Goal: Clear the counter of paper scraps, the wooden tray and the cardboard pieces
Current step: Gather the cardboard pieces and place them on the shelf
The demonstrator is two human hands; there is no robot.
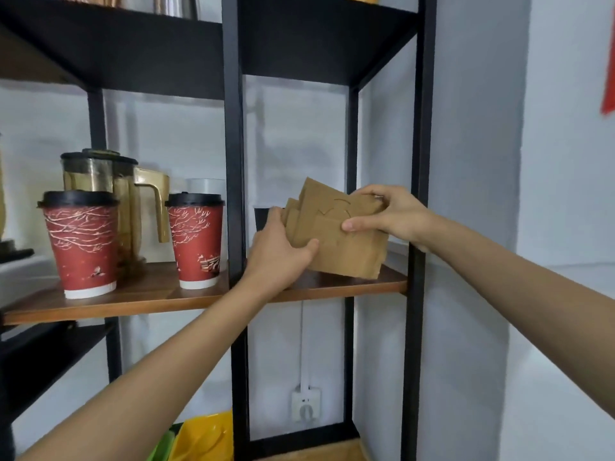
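Gripping the cardboard (336, 241) from both sides, left hand (279, 251) and right hand (389, 214) steady it upright onto the shelf (349, 286), likely for storage.

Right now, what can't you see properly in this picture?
Head view:
- Dark thing behind the cardboard pieces: the left hand and cardboard hide most of it.
- Right hand fingertips: tucked behind the cardboard.
- Top shelf's metal containers: cut off by the top edge.
- Clear cup: hidden behind the red cup.
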